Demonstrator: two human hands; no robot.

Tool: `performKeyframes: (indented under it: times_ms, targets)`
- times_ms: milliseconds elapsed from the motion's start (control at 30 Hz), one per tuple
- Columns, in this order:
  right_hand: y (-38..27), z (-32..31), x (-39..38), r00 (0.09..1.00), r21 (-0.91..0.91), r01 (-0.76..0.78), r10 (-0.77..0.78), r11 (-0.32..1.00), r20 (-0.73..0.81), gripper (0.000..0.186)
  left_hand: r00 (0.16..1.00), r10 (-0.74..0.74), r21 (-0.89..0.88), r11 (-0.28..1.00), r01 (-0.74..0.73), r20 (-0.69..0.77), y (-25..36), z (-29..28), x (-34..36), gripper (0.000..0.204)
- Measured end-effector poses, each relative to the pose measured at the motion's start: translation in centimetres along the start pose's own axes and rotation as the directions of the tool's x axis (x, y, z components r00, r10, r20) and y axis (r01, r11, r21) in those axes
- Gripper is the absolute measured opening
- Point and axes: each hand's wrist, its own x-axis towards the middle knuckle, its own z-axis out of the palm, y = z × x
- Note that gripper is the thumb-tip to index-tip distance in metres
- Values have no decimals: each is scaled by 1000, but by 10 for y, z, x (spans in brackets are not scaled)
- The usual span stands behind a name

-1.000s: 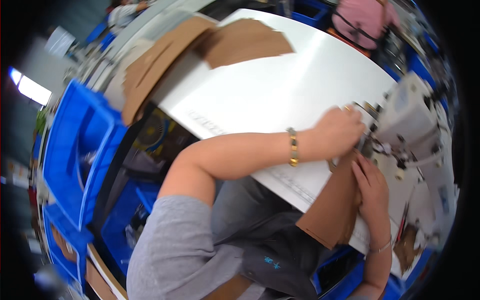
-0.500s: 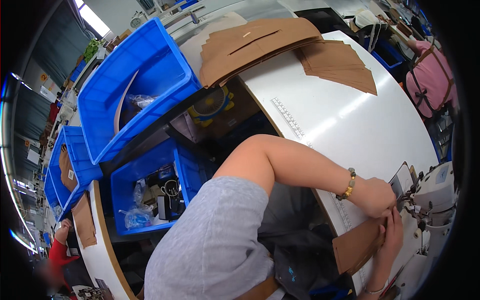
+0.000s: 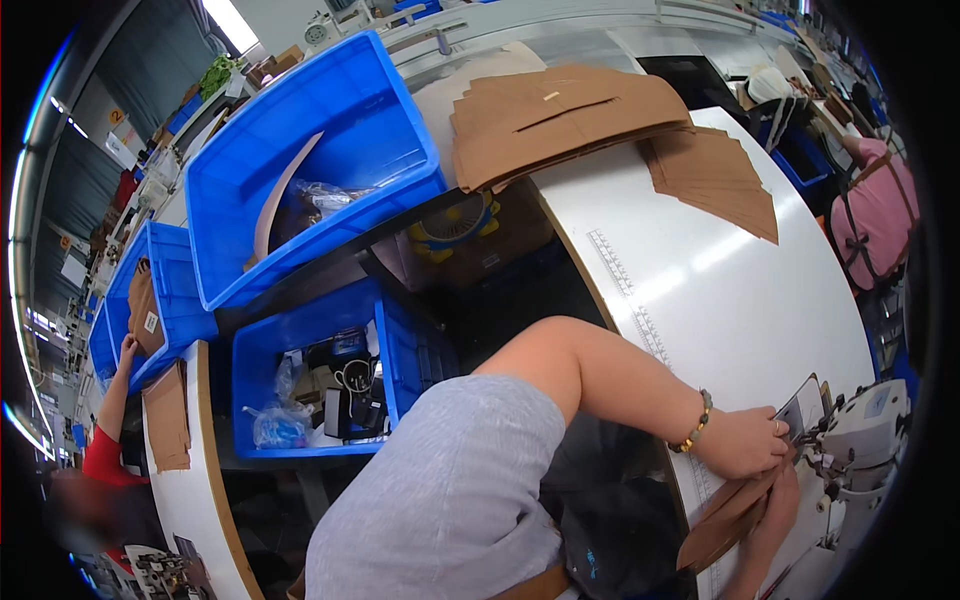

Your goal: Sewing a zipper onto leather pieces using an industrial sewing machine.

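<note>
My left hand (image 3: 750,440) is closed, its curled fingers at the top end of a folded brown piece (image 3: 718,528) beside the sewing machine (image 3: 862,425). My right hand (image 3: 778,505) grips that piece from the right side, just below my left hand, its fingertips partly hidden. The piece hangs diagonally over the near edge of the white worktable (image 3: 725,325), where a printed ruler runs along the edge. A dark plate at the machine's bed sits right by my left fingers.
Cut brown sheets (image 3: 565,105) lie stacked at the table's far end. Blue bins (image 3: 210,240) stand to the left, a lower one (image 3: 250,385) holding bags and small items. A red-sleeved co-worker's arm (image 3: 105,450) reaches into a left bin; a person in pink (image 3: 870,215) is at right.
The view has swung left, showing more bins. Both my hands stay at the machine with the brown piece, now more bunched. The co-worker's red-sleeved arm has reached up into the left bin.
</note>
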Motion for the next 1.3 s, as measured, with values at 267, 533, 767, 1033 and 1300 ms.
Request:
performKeyframes:
  times_ms: [267,533,767,1033,1300]
  targets:
    - [16,12,-5,991,205,-114,127,972,-51,41,999,-27,10,1000,26,47,2,3,6,37]
    - [21,11,-5,940,241,-269,308,933,-144,34,997,-44,-4,999,44,65,0,17,11,44]
    - [21,7,-5,985,165,-132,149,977,-93,34,997,-48,20,999,47,60,2,7,9,60]
    - [-28,-15,24,988,-107,-22,5,994,-154,37,976,-85,12,996,84,201,12,-34,1,65]
    - [-34,-16,20,985,-123,-61,40,991,-167,34,974,-54,176,984,15,220,22,-57,6,66]
